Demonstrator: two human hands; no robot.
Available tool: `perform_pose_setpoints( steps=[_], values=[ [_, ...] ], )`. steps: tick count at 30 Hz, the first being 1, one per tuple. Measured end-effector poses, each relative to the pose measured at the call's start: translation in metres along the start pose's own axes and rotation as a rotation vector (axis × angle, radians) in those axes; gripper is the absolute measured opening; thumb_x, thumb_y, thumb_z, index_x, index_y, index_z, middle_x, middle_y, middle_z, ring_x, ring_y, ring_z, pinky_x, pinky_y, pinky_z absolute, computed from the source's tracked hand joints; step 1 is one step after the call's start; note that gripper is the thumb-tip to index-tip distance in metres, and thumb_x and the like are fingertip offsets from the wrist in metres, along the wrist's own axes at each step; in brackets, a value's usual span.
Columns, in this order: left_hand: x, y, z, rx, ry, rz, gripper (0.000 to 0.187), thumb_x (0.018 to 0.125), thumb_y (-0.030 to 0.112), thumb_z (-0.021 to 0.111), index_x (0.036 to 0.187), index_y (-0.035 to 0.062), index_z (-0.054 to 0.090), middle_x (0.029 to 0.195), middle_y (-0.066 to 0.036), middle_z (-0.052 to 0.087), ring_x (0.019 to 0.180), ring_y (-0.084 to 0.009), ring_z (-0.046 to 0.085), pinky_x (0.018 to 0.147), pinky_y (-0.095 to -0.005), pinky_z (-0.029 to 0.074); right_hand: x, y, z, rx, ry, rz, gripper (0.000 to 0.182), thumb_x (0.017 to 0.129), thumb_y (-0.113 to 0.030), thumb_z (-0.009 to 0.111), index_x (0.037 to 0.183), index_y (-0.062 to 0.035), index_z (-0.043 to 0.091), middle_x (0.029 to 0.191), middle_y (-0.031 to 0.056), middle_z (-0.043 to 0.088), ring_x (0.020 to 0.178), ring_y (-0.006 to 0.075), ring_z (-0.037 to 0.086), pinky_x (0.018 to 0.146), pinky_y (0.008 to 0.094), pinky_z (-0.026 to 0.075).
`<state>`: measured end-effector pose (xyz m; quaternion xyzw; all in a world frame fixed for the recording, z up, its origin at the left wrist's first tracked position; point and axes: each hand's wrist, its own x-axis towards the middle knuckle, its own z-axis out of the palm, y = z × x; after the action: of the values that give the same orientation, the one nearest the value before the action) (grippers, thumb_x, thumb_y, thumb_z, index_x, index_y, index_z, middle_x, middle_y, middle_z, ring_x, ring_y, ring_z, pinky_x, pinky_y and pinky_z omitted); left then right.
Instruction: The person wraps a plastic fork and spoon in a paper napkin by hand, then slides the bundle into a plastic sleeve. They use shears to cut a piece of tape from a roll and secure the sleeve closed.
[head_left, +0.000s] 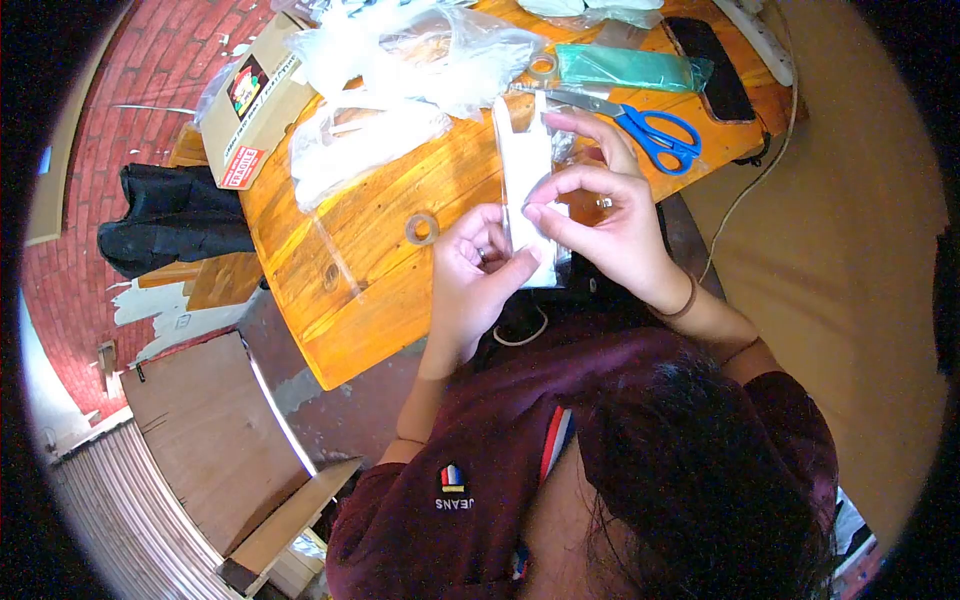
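A narrow white packet (530, 165) with a clear plastic edge stands between my hands at the near edge of the wooden table. My left hand (475, 270) grips its lower left side, thumb across the front. My right hand (605, 205) pinches thumb and forefinger together at the packet's face, the other fingers raised; whatever tiny thing is in that pinch is too small to make out. Just beyond my right hand lie blue-handled scissors (655, 138). A roll of tape (422, 229) rests on the table left of my left hand.
Clear plastic bags (430, 50) spread over the far table (330, 290). A green plastic packet (630, 70), a second tape roll (542, 66) and a black phone (710, 70) lie at the far right. A cardboard box (250, 105) with a fragile label stands at the left edge.
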<state>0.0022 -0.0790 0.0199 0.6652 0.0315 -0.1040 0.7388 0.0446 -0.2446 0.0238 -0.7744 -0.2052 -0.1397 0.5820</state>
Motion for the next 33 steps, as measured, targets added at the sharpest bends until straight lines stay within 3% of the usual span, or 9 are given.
perform_pose_setpoints(
  steps=[8,14,15,18,21,24,29,33],
  values=[
    [-0.001,0.001,0.001,0.055,0.011,0.061,0.025,0.073,-0.003,0.066,0.095,-0.0004,0.055,0.066,0.003,0.053,0.06,-0.0022,0.051,0.055,-0.0157,0.04,-0.005,-0.002,0.002,-0.073,0.045,-0.004,0.015,0.062,-0.014,0.077,0.075,-0.0123,0.071,0.123,0.0118,0.051,0.118,0.0296,0.042,0.098,0.0393,0.032],
    [-0.005,0.003,0.004,0.097,-0.029,0.084,0.027,0.073,-0.005,0.065,0.097,-0.0008,0.053,0.067,0.003,0.052,0.061,-0.0034,0.051,0.057,-0.0172,0.041,0.002,-0.002,0.004,-0.057,0.184,0.003,0.052,0.059,-0.016,0.079,0.109,-0.0141,0.063,0.122,0.0123,0.047,0.116,0.0299,0.043,0.094,0.0367,0.037],
    [-0.006,0.002,0.004,0.109,-0.037,0.072,0.027,0.073,-0.005,0.065,0.097,-0.0007,0.053,0.067,0.003,0.052,0.061,-0.0034,0.051,0.057,-0.0173,0.041,0.002,0.006,0.002,-0.124,0.155,-0.037,0.067,0.059,-0.016,0.079,0.121,-0.0121,0.053,0.121,0.0119,0.046,0.115,0.0285,0.043,0.095,0.0358,0.036],
    [-0.009,0.0,0.006,0.04,-0.047,-0.002,0.027,0.073,-0.005,0.065,0.097,-0.0003,0.053,0.068,0.004,0.051,0.062,-0.003,0.05,0.058,-0.0167,0.041,0.001,0.011,0.007,0.153,0.205,0.082,0.075,0.058,-0.016,0.079,0.125,-0.0088,0.047,0.123,0.0128,0.044,0.114,0.0276,0.043,0.095,0.0364,0.036],
    [-0.008,-0.006,0.002,0.04,-0.017,0.03,0.028,0.073,-0.005,0.065,0.098,0.0003,0.053,0.069,0.004,0.05,0.063,-0.0026,0.05,0.058,-0.0169,0.041,0.0,0.002,-0.002,0.147,0.102,0.019,0.08,0.057,-0.016,0.078,0.128,-0.0075,0.043,0.123,0.0131,0.044,0.115,0.0282,0.042,0.097,0.0372,0.035],
    [-0.009,-0.002,0.001,0.064,-0.058,-0.006,0.028,0.073,-0.005,0.065,0.098,0.0006,0.053,0.068,0.004,0.05,0.063,-0.002,0.049,0.058,-0.0169,0.04,0.003,0.004,-0.004,0.017,0.081,-0.061,0.081,0.057,-0.016,0.078,0.129,-0.0069,0.042,0.121,0.0129,0.045,0.116,0.0286,0.041,0.098,0.0373,0.034],
    [-0.005,0.004,0.0,0.154,-0.165,-0.006,0.031,0.071,-0.005,0.067,0.099,0.0003,0.054,0.068,0.004,0.049,0.062,-0.0024,0.048,0.058,-0.0172,0.039,0.005,0.024,-0.006,-0.025,0.239,0.047,0.071,0.062,-0.011,0.075,0.125,-0.0027,0.043,0.122,0.0141,0.046,0.115,0.0279,0.044,0.098,0.0358,0.034],
    [0.013,0.022,-0.009,0.248,-0.139,0.15,0.03,0.072,-0.003,0.068,0.1,-0.0017,0.058,0.069,0.004,0.053,0.062,-0.0021,0.05,0.055,-0.0177,0.039,0.008,0.046,-0.016,0.339,0.424,0.104,0.046,0.078,-0.004,0.064,0.12,-0.0018,0.045,0.117,0.0093,0.048,0.108,0.018,0.047,0.088,0.0286,0.039]
  ],
)
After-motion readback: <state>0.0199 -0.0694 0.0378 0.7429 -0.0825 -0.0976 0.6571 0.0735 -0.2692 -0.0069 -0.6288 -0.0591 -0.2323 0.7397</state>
